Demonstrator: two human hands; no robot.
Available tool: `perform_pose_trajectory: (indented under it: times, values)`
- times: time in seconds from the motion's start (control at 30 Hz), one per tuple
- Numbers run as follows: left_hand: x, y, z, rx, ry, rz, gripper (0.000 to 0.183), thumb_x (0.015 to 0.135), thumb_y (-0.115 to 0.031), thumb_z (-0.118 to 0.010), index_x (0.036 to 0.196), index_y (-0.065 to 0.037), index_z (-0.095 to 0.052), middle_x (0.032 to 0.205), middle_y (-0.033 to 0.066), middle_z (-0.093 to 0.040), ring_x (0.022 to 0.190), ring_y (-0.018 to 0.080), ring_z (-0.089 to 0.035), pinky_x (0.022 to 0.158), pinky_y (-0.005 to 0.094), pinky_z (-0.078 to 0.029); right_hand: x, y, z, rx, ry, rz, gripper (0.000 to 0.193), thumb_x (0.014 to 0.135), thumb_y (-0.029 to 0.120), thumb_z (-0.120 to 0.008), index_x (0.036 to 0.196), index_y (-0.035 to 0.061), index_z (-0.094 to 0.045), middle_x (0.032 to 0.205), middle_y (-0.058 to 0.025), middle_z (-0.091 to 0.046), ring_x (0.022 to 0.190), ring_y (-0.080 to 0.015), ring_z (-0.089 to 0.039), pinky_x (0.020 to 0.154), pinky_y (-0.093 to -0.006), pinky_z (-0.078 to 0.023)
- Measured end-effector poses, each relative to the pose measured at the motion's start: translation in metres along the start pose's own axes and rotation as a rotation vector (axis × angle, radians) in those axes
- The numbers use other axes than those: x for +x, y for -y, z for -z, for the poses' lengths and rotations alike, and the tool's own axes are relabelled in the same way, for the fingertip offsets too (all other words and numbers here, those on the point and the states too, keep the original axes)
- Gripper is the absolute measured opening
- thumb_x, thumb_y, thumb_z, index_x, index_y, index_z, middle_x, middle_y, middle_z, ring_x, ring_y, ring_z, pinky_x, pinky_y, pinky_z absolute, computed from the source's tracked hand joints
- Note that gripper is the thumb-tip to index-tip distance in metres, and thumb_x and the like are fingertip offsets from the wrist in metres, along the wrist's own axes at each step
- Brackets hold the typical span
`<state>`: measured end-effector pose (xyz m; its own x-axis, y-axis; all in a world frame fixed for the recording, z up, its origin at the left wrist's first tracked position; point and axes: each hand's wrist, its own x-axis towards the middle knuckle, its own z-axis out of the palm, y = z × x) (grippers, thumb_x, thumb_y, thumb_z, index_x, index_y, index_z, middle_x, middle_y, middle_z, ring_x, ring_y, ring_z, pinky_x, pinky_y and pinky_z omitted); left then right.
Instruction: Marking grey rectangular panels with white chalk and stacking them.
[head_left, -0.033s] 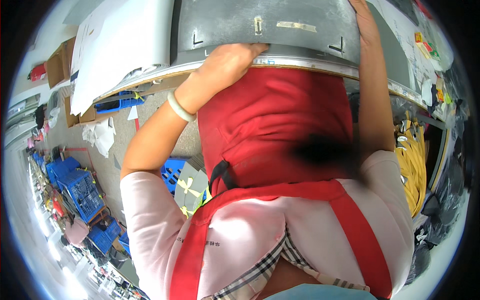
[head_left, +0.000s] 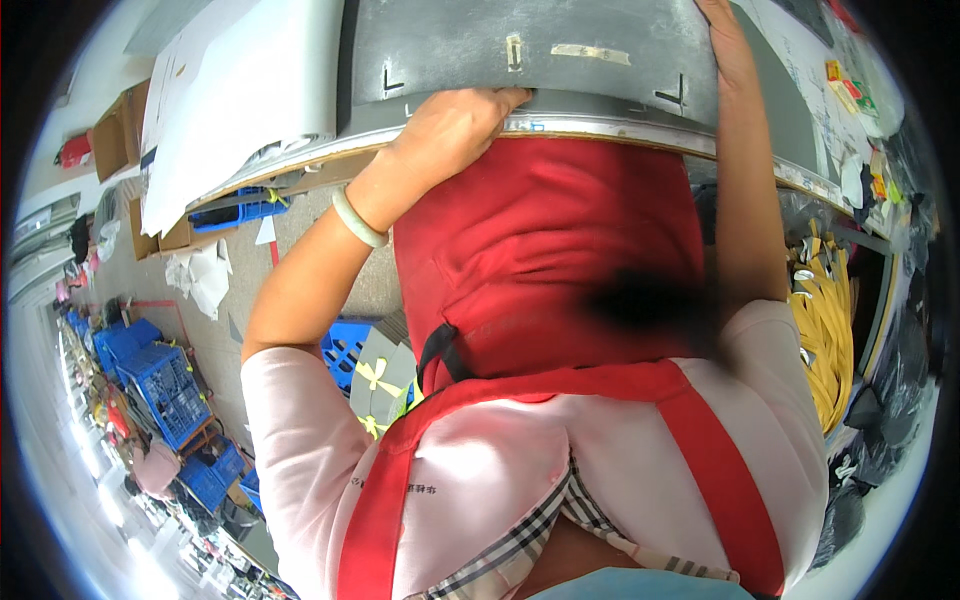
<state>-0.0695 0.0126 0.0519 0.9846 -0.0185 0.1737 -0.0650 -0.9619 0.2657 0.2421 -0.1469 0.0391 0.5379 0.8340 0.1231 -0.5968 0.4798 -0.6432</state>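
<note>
Straight ahead in the head view, a grey tabletop (head_left: 560, 45) curves across the top of the picture, its pale front edge running just above the person's red apron (head_left: 550, 250). Black corner marks and two short strips of pale tape (head_left: 590, 52) sit on the grey surface. To the left of it lies a stack of large white sheets (head_left: 240, 110), overhanging the tabletop's edge. Below that edge, on the concrete floor (head_left: 300, 240), stand brown cardboard boxes (head_left: 120, 135), scraps of white paper and several blue plastic crates (head_left: 160, 385), one of them holding grey cards tied with yellow ribbon. On the right a bundle of yellow straps (head_left: 825, 340) hangs beside dark bags.

Both forearms reach up from the pink sleeves toward the tabletop. The left hand (head_left: 455, 130) lies knuckles up at the front edge, fingers curled over the lip and pressed onto the grey surface, so it is closed on the tabletop's edge; a pale green bangle (head_left: 357, 220) rings its wrist. The right arm stretches straight and further, its right hand (head_left: 722, 30) lying on the grey surface near the top rim of the picture. The fingers run out of view there, so whether that hand is flat or gripping cannot be told.
</note>
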Motion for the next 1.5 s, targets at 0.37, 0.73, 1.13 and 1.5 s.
perform_pose_trajectory:
  times: [0.37,0.73,1.13,1.5]
  values:
    - [0.164,-0.109,-0.099,0.066,-0.480,-0.392,0.034,0.088,-0.012,-0.057,0.120,-0.008,-0.067,0.121,0.0148,-0.068,0.114,0.0363,-0.064,0.099,0.0469,-0.050,-0.035,0.048,-0.023,-0.389,-0.292,0.231,0.027,0.098,0.027,-0.067,0.115,0.0060,-0.067,0.102,-0.0015,-0.068,0.090,-0.0110,-0.062,0.081,-0.0269,-0.049]
    - [0.265,-0.128,-0.112,-0.655,0.023,0.273,0.033,0.093,-0.029,-0.063,0.107,0.000,-0.073,0.107,0.0215,-0.073,0.104,0.0399,-0.069,0.091,0.0446,-0.055,-0.058,0.108,0.014,-0.385,-0.566,0.480,0.055,0.102,0.038,-0.061,0.141,0.0008,-0.051,0.136,-0.0154,-0.061,0.121,-0.0305,-0.060,0.104,-0.0434,-0.049]
    - [0.058,0.199,0.053,-0.323,-0.993,0.789,0.079,0.092,-0.022,-0.069,0.144,0.022,-0.028,0.119,0.0388,-0.063,0.115,0.0403,-0.064,0.092,0.0403,-0.053,-0.064,0.112,0.014,-0.334,-0.601,0.360,0.055,0.106,0.039,-0.051,0.145,0.0009,-0.047,0.143,-0.0161,-0.056,0.127,-0.0313,-0.056,0.111,-0.0437,-0.043]
    - [-0.233,0.366,0.182,-0.721,-1.335,1.072,0.058,0.082,-0.002,-0.079,0.132,0.008,-0.051,0.115,0.0241,-0.064,0.089,0.0318,-0.069,0.071,0.0459,-0.061,-0.064,0.073,0.015,-0.389,-0.582,0.193,0.056,0.104,0.041,-0.055,0.143,0.0003,-0.050,0.139,-0.0158,-0.059,0.122,-0.0296,-0.059,0.105,-0.0415,-0.047]
